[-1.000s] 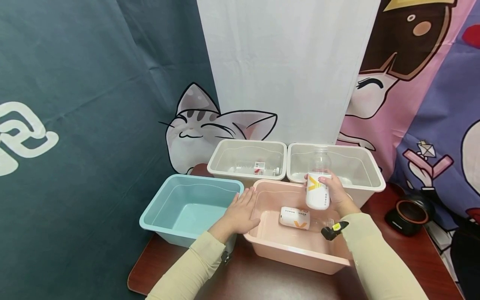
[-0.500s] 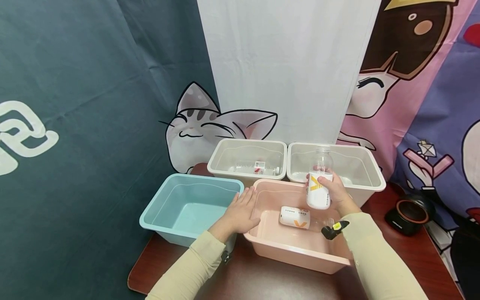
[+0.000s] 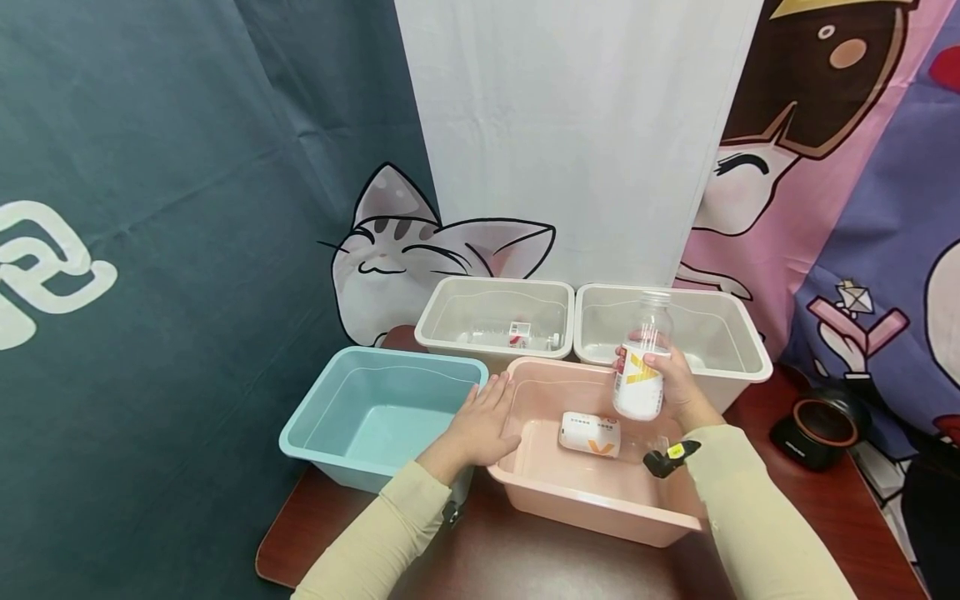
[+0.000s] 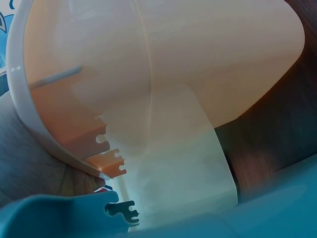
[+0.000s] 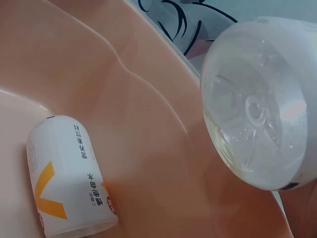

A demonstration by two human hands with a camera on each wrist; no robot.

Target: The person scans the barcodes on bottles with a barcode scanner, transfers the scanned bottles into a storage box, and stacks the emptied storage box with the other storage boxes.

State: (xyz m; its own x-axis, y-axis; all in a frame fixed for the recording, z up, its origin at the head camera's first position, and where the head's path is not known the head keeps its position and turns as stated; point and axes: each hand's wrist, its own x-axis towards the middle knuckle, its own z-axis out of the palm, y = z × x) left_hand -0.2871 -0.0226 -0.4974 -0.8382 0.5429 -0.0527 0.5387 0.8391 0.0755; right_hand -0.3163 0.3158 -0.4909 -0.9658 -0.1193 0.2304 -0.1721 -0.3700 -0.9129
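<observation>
1. The table [image 3: 525, 571] carries all the bins.
2. The pink bin [image 3: 585, 512] sits nearest my hands. I judge the work here to be unfinished, since a bottle lies on its floor.
3. The blue bin [image 3: 397, 375] stands to its left; I see nothing inside, so nothing seems done there.
4. Behind are 2 off-white bins, side by side. The left off-white bin [image 3: 495, 296] has a bottle in it. The right off-white bin [image 3: 705, 317] is partly hidden by my hand and bottle, so I cannot tell all that it holds.
5. My left hand [image 3: 483, 421] rests on the pink bin's left rim, fingers straight, with no bottle in it.
6. My right hand [image 3: 677, 385] grips the held bottle [image 3: 639, 387] round its white label. It is roughly upright over the far side of the pink bin, its base off the floor: picked up, not yet set down.
7. The lying bottle [image 3: 590, 435] is on its side in the pink bin, touched by neither hand; I count it as left over.
8. The red-labelled bottle [image 3: 519, 335] lies on its side in the left off-white bin; it may already be dealt with.
</observation>
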